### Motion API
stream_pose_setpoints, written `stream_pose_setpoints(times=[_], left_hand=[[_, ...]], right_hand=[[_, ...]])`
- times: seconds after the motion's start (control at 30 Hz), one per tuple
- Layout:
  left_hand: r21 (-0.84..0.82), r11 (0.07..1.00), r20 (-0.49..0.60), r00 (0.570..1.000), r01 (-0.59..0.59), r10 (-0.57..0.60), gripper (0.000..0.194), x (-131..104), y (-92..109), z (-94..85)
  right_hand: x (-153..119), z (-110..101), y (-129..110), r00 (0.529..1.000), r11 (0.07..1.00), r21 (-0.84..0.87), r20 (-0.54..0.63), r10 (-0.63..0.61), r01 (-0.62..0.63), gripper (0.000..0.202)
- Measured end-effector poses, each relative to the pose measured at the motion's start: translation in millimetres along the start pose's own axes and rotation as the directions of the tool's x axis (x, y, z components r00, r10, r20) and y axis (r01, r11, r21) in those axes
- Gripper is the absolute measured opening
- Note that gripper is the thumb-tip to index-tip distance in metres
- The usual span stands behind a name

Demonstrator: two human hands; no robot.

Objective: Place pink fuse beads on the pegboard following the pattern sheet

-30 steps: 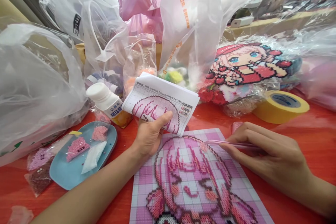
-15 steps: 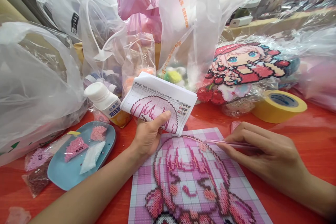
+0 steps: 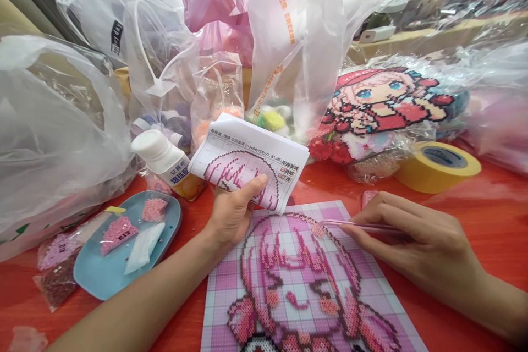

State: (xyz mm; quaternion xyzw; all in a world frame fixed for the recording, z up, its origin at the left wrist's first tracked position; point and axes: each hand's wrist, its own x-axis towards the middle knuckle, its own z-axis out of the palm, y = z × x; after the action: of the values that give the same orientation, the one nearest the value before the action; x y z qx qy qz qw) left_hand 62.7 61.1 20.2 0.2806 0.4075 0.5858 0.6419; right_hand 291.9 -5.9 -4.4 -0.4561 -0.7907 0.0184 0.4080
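Note:
My left hand (image 3: 235,206) grips a folded paper pattern (image 3: 247,162) with its thumb across the printed pink-haired figure. Pinched in my right hand (image 3: 421,242) is a pair of pink tweezers (image 3: 363,225). Their tips touch or hover just over the bead picture (image 3: 305,280), near the upper right of the head outline; I cannot tell which. That picture lies on a pink-and-white checked pegboard (image 3: 225,286). Its beads form a face with closed eyes, pink hair strands and a dark outline. Whether the tips hold a bead is too small to see.
A blue plate (image 3: 97,267) on the left carries bead bags (image 3: 119,234). Behind it stands a white bottle (image 3: 154,154). A yellow tape roll (image 3: 439,168) and a wrapped bead figure (image 3: 383,107) sit at the right. Plastic bags (image 3: 297,38) line the back of the red table (image 3: 193,280).
Almost nothing differs. The whole view has shifted very slightly, while both hands, the paper pattern and the tweezers keep their places.

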Motion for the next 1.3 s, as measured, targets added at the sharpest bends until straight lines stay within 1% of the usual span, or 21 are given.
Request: stream_pose_setpoints(times=[0.1,0.3,0.37,0.43,0.6,0.8,0.97,1.13,1.23,1.3], left_hand=[[-0.009,1.000,-0.009,1.000,-0.008,0.008,0.032,-0.2,-0.2,0.3],[-0.035,0.998,-0.023,0.998,-0.052,0.051,0.057,0.0,-0.1,0.8],[-0.039,0.997,-0.027,0.998,-0.061,0.060,0.061,0.1,0.2,1.1],[-0.041,0.997,-0.023,0.998,-0.064,0.064,0.060,0.3,0.4,1.1],[-0.038,0.999,0.000,0.999,-0.038,0.038,0.049,1.2,0.1,0.3],[-0.039,0.996,0.004,0.997,-0.074,0.075,0.058,0.8,0.0,0.7],[-0.037,0.997,-0.024,0.998,-0.065,0.064,0.064,0.6,0.6,2.0],[-0.036,0.998,-0.005,0.998,-0.057,0.057,0.058,0.1,0.9,2.3],[-0.031,0.998,-0.018,0.999,-0.047,0.047,0.055,0.0,0.6,1.3],[-0.029,0.999,-0.007,1.000,-0.029,0.029,0.052,0.6,0.1,0.4]], right_hand=[[1.6,-0.3,-1.2,1.000,1.000,0.009,0.001,-0.008,0.008,0.020],[1.2,1.0,0.1,1.000,1.000,-0.011,-0.003,-0.008,0.008,0.020],[0.2,1.3,1.5,1.000,1.000,-0.027,-0.005,-0.009,0.008,0.020],[-0.7,1.2,2.5,1.000,0.999,-0.035,-0.007,-0.010,0.010,0.021],[-2.5,0.2,2.4,1.000,0.998,-0.056,-0.026,0.003,-0.004,0.024],[-4.0,-1.0,0.5,1.000,0.999,-0.031,-0.029,0.011,-0.012,0.022],[-2.0,-0.6,0.9,0.999,0.999,-0.047,-0.033,0.003,-0.005,0.022],[-1.6,1.0,2.0,0.999,0.997,-0.076,-0.038,-0.026,0.023,0.023],[-2.9,1.4,2.7,1.000,0.998,-0.062,-0.019,-0.018,0.017,0.022],[-3.4,1.4,2.8,1.000,0.999,-0.045,-0.008,-0.012,0.012,0.021]])
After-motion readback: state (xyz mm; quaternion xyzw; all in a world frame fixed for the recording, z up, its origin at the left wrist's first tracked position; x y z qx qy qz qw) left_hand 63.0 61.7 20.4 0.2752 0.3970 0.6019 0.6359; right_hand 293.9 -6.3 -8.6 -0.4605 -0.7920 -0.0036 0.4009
